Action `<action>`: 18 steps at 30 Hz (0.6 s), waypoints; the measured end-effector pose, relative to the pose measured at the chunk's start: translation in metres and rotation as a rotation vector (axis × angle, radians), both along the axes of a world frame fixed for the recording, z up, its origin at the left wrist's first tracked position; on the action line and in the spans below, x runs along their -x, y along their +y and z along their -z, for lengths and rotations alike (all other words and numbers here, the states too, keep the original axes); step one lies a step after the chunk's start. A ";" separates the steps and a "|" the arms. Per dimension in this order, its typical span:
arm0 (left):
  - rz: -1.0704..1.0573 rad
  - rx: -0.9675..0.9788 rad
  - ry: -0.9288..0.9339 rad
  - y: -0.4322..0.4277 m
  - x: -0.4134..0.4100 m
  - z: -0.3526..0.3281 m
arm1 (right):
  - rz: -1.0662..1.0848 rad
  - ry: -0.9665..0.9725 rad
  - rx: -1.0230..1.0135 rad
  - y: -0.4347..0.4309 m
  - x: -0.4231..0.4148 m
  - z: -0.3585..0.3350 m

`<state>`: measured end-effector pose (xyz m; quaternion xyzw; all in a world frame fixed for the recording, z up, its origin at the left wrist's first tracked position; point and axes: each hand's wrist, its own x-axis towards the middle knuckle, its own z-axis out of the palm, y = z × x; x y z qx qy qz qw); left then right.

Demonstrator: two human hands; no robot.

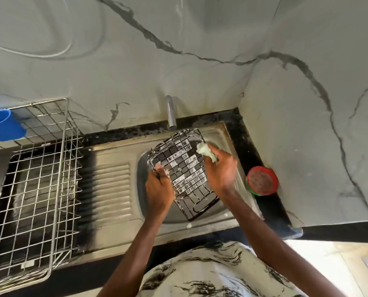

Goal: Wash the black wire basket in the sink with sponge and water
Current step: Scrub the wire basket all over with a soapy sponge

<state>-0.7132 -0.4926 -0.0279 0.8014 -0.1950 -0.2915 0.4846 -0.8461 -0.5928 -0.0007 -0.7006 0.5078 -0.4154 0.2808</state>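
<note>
Above sink (141,200), wire basket (185,168) between fingers (160,168)

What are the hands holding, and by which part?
The left hand grips the black wire basket by its left rim; the right hand holds a pale green sponge against the basket's right side.

One head-worn wide-angle view. It looks forward and steeply down onto the rectangular stainless steel sink (112,189), close, at mid-frame. The grey-veined marble-look wall (178,71) behind the sink fills the upper half, bowed by the lens. Left of the sink stands a silver wire dish rack (35,189). The wearer's black-and-white patterned shirt (200,271) is at the bottom edge.
</note>
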 end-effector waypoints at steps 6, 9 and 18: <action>-0.025 -0.015 -0.018 0.002 -0.002 0.018 | -0.049 0.157 0.166 -0.008 -0.004 -0.010; -0.077 -0.003 0.065 -0.001 -0.003 -0.001 | -0.069 0.297 0.073 0.007 0.016 0.022; -0.134 0.096 0.318 -0.001 -0.005 -0.005 | -0.163 0.321 0.122 -0.007 0.018 0.030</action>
